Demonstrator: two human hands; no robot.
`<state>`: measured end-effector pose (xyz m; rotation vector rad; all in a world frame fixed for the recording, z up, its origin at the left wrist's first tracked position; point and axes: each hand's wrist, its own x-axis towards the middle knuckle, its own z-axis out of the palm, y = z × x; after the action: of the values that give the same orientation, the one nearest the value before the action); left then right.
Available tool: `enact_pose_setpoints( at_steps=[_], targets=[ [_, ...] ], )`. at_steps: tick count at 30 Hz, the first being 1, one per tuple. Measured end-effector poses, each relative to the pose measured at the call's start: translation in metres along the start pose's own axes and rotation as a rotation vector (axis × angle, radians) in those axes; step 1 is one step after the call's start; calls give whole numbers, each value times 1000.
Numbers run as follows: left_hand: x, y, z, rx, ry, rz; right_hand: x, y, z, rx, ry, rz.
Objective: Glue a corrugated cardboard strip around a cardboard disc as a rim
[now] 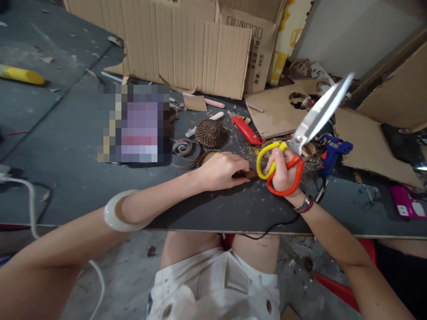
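Scissors (pixel 323 109) with yellow and red handles lean up toward the upper right of the frame, grasped by the handles in my right grip (pixel 283 175). The blades look closed and point away from me, which I judge to be so that the metal stays clear of my other fingers. My left grip (pixel 222 171), at the centre of the frame, lies low over the counter (pixel 83 186), its thumb and fingers pinching a small brown piece (pixel 251 174); resting low like that probably steadies it. Whether my right fingers touch that piece too, I cannot tell, since the yellow loop stands so near.

Just above my left knuckles sits a tightly coiled corrugated disc (pixel 211 133), and to its lower left a loose grey-brown curl (pixel 184 149), both near enough, I think, to be reached easily. The red cutter (pixel 245 129) lies right of the disc, out from under my wrists yet handy. Toward the right of the frame, the blue glue gun (pixel 330 151) rests past the scissors, perhaps set aside to leave my hands room. Cardboard sheets (pixel 187 58) stand along the top of the frame, seemingly out of the way at the back.
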<state>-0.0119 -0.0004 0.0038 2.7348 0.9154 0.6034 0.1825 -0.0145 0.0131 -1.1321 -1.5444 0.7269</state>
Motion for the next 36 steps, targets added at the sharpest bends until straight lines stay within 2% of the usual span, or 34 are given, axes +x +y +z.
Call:
enact_pose_setpoints(
  at_steps=[3,7,11,13,16,18,19,21,24,28,31,33,36],
  targets=[
    [0,0,-1,0,-4,-5,-1,-4,1,-12,64,-22],
    [0,0,-1,-43,1,10,-1,5,10,-84,-100,4],
    [0,-1,0,-46,-1,3,-3,13,10,-66,-110,15],
    [0,-1,0,-33,2,-3,-4,8,4,-56,-85,5],
    [0,-1,0,-6,2,-1,-3,-3,-3,-44,47,-40],
    [0,0,0,0,2,5,-1,-6,-2,-37,86,-42],
    [0,0,0,-3,4,7,0,-6,1,-42,59,-23],
    [1,0,-1,-12,11,9,1,0,7,-63,-83,0],
    [1,-1,-1,-30,17,17,1,9,13,-91,-134,42],
    [0,-1,0,-27,22,5,-2,6,5,-82,-93,27],
    [-1,-1,1,-7,7,-5,-2,-3,-1,-54,33,-2],
    [0,-1,0,-8,1,-5,-2,-5,0,-50,62,-17],
    [0,-1,0,-26,4,2,0,2,8,-47,-89,8]
  ],
)
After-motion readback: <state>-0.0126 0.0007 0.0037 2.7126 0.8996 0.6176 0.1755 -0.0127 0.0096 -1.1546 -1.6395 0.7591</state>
